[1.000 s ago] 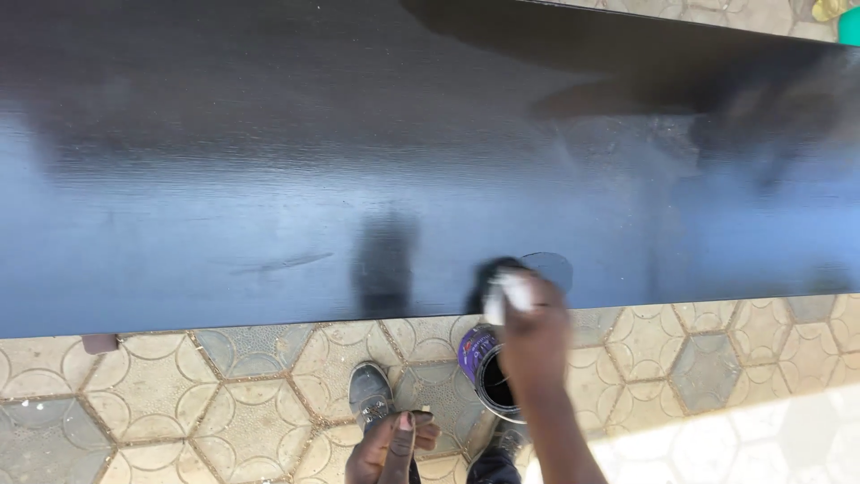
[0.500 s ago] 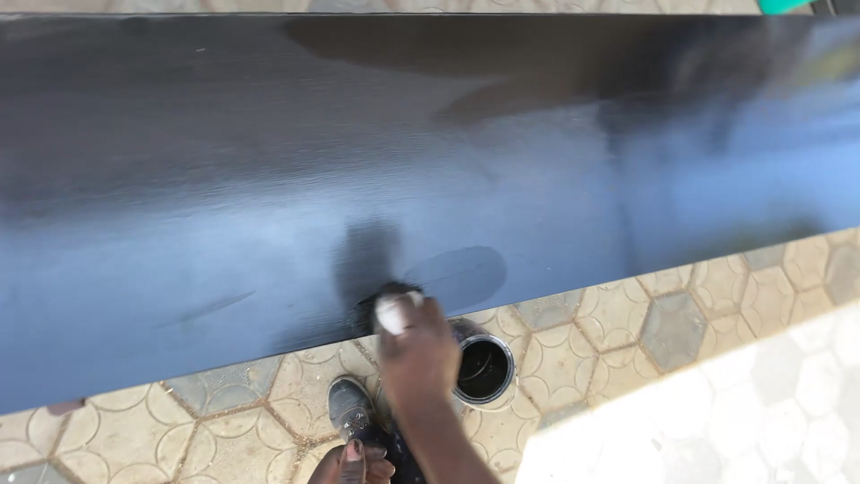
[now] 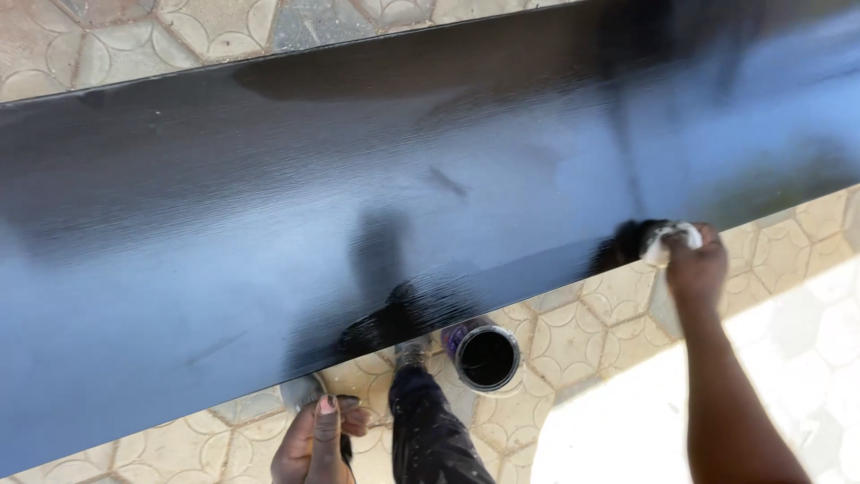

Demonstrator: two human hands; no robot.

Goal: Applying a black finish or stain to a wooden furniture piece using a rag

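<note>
A long, glossy black-painted board [image 3: 269, 206] lies across the view above a tiled ground. My right hand [image 3: 692, 269] holds a white cloth pad [image 3: 665, 242] with a black, paint-soaked end pressed on the board's near edge at the right. A fresh wet streak [image 3: 403, 314] marks the edge near the middle. My left hand [image 3: 313, 439] rests low by the board's near edge, fingers curled on the edge; what it holds is unclear. A round paint can [image 3: 486, 357] with dark paint stands on the ground below the board.
Hexagon-patterned paving tiles [image 3: 582, 323] cover the ground in front of and behind the board. My dark, paint-speckled trouser leg [image 3: 430, 430] and grey shoe stand just left of the can. Bright sunlight falls at the lower right.
My right hand lifted the cloth from the can, touched the board's edge near the middle, then slid it right along the edge. The view shifted, with the can now left of that hand.
</note>
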